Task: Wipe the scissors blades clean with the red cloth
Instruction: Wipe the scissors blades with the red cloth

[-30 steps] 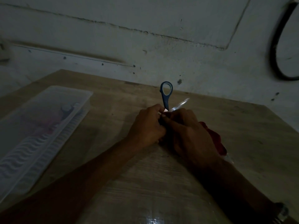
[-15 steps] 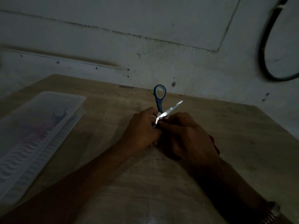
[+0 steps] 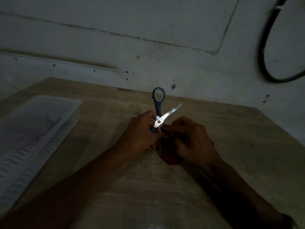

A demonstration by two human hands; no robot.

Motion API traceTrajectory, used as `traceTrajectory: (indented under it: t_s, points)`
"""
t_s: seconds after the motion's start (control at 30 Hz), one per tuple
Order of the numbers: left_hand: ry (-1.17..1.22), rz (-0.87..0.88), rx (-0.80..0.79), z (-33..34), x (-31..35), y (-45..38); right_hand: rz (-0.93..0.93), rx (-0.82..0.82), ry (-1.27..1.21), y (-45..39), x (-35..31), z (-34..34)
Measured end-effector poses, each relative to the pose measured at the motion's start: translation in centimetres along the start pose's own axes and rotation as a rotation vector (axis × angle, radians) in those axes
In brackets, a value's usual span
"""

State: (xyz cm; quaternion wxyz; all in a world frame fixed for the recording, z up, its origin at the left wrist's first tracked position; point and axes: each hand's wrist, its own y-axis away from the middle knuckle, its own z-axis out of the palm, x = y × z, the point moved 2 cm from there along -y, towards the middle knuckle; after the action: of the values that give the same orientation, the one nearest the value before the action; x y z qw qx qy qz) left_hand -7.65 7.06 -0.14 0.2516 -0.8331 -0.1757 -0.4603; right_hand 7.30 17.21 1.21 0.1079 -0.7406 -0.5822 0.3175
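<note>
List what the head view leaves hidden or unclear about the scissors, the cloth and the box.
- Scissors: second blade and lower handle hidden by the left hand and right hand.
- Red cloth: mostly hidden under the right hand, dim.
- Clear plastic box: contents blurred and dark, cut off by the left edge.

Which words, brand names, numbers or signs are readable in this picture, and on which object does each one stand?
None can be read.
Blue-handled steel scissors: no marking visible on the blades or handle.
Translucent plastic storage box: the coloured shapes inside are too blurred to read.
Grey plaster wall: only cracks and dark spots, no writing.
</note>
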Motion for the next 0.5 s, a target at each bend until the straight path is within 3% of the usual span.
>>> traceTrajectory:
  t_s: [0.13,0.27,0.43,0.5]
  points:
    - [-0.004,0.049,-0.006,0.0,0.0,0.0,0.028,0.19,-0.044,-0.9,0.5,-0.2]
    - [-0.01,0.077,0.008,0.1,0.1,0.1,0.019,0.164,0.096,-1.0,1.2,0.4]
    - [0.004,0.048,-0.01,0.2,0.9,0.3,0.269,0.402,0.118,-1.0,3.6,-2.8]
    - [0.004,0.03,0.003,0.1,0.8,0.1,0.183,0.396,0.142,-0.5,2.9,-2.7]
